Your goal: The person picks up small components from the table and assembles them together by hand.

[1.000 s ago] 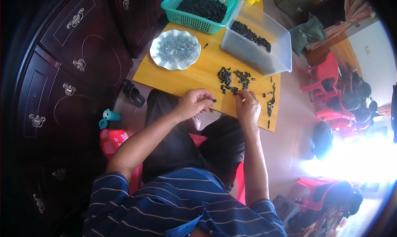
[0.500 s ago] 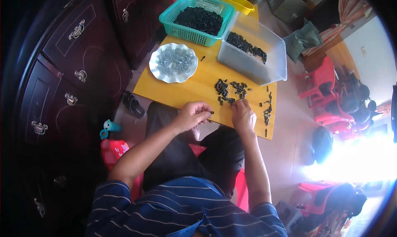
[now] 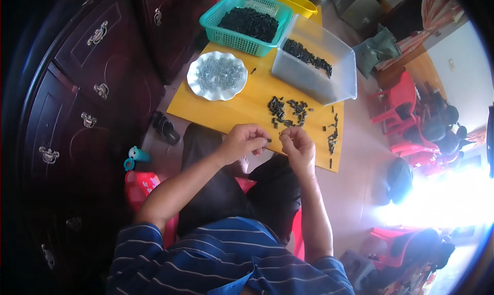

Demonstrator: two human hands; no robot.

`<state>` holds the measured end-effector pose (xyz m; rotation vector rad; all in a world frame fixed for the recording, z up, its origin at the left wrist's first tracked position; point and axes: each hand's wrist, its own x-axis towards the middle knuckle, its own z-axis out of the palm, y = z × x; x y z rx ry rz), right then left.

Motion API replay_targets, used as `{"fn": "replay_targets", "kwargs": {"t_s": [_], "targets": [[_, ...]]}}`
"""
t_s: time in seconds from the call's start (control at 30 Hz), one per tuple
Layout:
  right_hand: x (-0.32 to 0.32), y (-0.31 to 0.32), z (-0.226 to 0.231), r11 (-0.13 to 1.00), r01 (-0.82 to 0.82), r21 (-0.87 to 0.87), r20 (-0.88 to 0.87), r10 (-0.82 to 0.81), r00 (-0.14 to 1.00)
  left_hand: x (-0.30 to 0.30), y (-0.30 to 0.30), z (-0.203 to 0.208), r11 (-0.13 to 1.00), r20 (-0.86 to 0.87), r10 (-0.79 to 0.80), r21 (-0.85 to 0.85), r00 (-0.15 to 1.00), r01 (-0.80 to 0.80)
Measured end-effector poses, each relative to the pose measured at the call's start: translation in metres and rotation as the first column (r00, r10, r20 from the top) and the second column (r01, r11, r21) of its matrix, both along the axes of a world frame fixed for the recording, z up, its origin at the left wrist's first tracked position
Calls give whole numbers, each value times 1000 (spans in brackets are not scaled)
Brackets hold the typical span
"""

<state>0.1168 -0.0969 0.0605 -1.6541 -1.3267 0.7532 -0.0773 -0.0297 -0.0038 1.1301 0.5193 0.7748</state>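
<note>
My left hand [image 3: 247,142] pinches a small black plastic piece [image 3: 269,140] at the table's front edge. Just to its right, my right hand [image 3: 299,146] is closed in a pinch too; whatever its fingertips hold is too small to name. Beyond my right hand lie loose black pieces [image 3: 278,108] in two small heaps. More black pieces [image 3: 332,140] form a line along the table's right edge. A white plate with a wavy rim [image 3: 195,89] carries many small clear or silvery pieces [image 3: 218,74].
On the yellow table [image 3: 206,112] stand a green basket [image 3: 247,46] full of black pieces, a clear plastic bin [image 3: 309,86] with more of them, and a yellow tub [image 3: 296,2]. Dark cabinets [image 3: 98,63] rise at left. Red chairs [image 3: 404,97] stand at right.
My right hand has drawn back from the heap of black pieces toward my left hand. The left hand has shifted slightly right, still pinching its black piece.
</note>
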Motion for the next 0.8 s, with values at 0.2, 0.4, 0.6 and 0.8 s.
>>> {"fn": "replay_targets", "kwargs": {"t_s": [0.2, 0.4, 0.6, 0.8], "targets": [[-4, -6, -7, 993, -113, 16, -284, 113, 952, 0, -2, 7, 999, 6, 27, 44, 1000, -28], [-6, -10, -10, 989, -147, 6, -305, 142, 942, -1, -2, 8, 998, 3, 33, 56, 999, -33], [-8, -11, -7, 995, -101, -3, -335, 95, 938, -1, 2, 6, 995, -19, 66, 78, 998, -64], [-9, -12, -11, 993, -114, 21, -314, 115, 942, -2, 0, 4, 998, -41, 47, 46, 998, -45]]}}
